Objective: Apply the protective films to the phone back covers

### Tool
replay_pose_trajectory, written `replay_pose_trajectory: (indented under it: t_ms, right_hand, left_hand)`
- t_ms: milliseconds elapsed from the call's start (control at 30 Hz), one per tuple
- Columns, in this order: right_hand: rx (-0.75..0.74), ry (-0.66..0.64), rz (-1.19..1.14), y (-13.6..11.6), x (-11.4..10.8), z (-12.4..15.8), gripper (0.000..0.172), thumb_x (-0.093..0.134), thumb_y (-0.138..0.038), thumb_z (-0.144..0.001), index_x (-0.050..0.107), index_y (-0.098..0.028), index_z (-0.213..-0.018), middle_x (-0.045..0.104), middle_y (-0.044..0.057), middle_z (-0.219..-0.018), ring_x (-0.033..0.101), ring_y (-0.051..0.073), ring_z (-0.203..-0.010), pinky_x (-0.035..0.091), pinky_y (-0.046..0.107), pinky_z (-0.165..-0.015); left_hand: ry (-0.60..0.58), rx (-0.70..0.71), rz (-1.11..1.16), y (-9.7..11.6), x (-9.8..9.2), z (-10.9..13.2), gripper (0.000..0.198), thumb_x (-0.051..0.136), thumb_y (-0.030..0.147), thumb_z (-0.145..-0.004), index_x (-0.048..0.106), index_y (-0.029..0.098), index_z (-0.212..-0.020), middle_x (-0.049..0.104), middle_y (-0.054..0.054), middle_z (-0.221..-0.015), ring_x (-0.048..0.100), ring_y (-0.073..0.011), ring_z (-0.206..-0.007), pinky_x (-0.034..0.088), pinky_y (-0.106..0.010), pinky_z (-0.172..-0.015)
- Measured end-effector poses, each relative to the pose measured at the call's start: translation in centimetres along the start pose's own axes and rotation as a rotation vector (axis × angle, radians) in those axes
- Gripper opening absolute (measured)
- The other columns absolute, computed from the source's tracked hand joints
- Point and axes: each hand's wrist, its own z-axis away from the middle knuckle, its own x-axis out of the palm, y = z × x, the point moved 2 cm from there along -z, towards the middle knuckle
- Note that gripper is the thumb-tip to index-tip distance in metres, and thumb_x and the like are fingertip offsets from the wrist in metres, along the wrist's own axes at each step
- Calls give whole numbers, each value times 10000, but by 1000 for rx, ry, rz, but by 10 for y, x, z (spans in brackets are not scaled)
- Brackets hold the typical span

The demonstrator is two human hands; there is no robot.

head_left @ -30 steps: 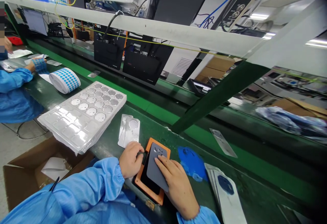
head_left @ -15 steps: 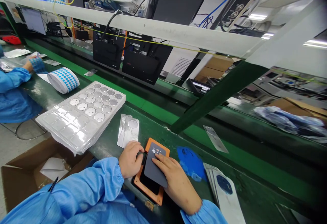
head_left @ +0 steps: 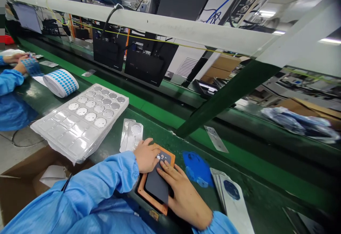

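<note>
Snugly, left hand [head_left: 146, 155] and right hand [head_left: 185, 198], grips open, flat on the grey sheet [head_left: 156, 184] atop the orange jig [head_left: 170, 159].

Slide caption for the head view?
Left hand and right hand handle a dark grey panel on an orange jig.

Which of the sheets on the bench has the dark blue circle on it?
The white sheet on top of the stack right of the right hand; the sheet beside the tray shows a silver disc instead.

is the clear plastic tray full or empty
Partly full: round metal discs fill the far pockets of the clear plastic tray, while its nearer pockets show nothing in them.
</note>
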Motion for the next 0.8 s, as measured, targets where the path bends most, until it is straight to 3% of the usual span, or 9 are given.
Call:
replay_pose_trajectory:
  t_ms: [67,133,200,267,333,400,467,567,800]
  right_hand:
    - [-3,-99,-79,2,-12,4,954,786,-564,-653,428,-221,-1468,312,173,-1562,293,387,-1438,181,636,-1164]
    - [-34,-208,-174,10,-27,2,1025,790,-669,-586,453,-240,-1454,328,157,-1559,313,389,-1429,244,608,-1154]
    - [5,-159,-222,22,-39,-14,784,692,-656,-732,537,-260,-1390,475,118,-1482,437,329,-1370,361,513,-1123]
    - [161,93,-158,37,-43,-43,540,522,-569,-900,600,-236,-1319,588,100,-1378,520,273,-1305,406,444,-1100]
    - [316,344,-47,46,-35,-78,486,370,-462,-980,604,-179,-1298,597,117,-1359,500,255,-1321,382,431,-1118]
    - [358,402,3,48,-17,-109,480,302,-378,-997,596,-140,-1293,607,133,-1339,488,255,-1329,381,430,-1113]
    - [348,378,23,45,3,-129,465,298,-342,-995,602,-133,-1279,634,134,-1298,504,262,-1311,383,433,-1102]
    - [341,357,65,41,19,-135,457,327,-369,-993,602,-143,-1279,618,133,-1322,461,300,-1341,327,480,-1122]
    - [215,237,184,36,21,-128,561,392,-600,-948,510,-275,-1389,460,79,-1499,307,330,-1428,261,559,-1113]
  left_hand:
    - [-26,-10,-38,0,3,2,358,478,358,-933,600,224,-1241,577,-48,-1380,339,-363,-1332,341,-611,-1009]
    - [-36,-24,-55,1,3,4,361,471,368,-940,596,235,-1251,574,-43,-1386,340,-364,-1313,338,-606,-978]
    - [-38,-40,-49,2,2,4,343,489,381,-934,613,243,-1223,577,-38,-1381,345,-358,-1290,340,-576,-956]
    - [-27,-67,-31,3,1,4,321,517,394,-923,635,249,-1184,590,-35,-1358,358,-350,-1261,340,-549,-938]
    - [-5,-105,-8,4,0,5,298,550,410,-909,657,248,-1135,605,-41,-1320,380,-338,-1221,341,-529,-923]
    - [26,-157,15,4,-1,8,276,590,437,-889,678,238,-1058,612,-53,-1283,404,-327,-1175,347,-512,-903]
    - [60,-204,36,4,-3,14,273,643,468,-852,682,225,-970,609,-62,-1258,419,-319,-1138,352,-500,-887]
    - [86,-230,75,6,-6,26,281,730,465,-784,650,210,-873,605,-48,-1215,433,-301,-1113,354,-484,-889]
    - [43,-295,163,13,-8,41,294,778,394,-746,578,206,-848,592,-43,-1091,447,-279,-1073,365,-457,-898]
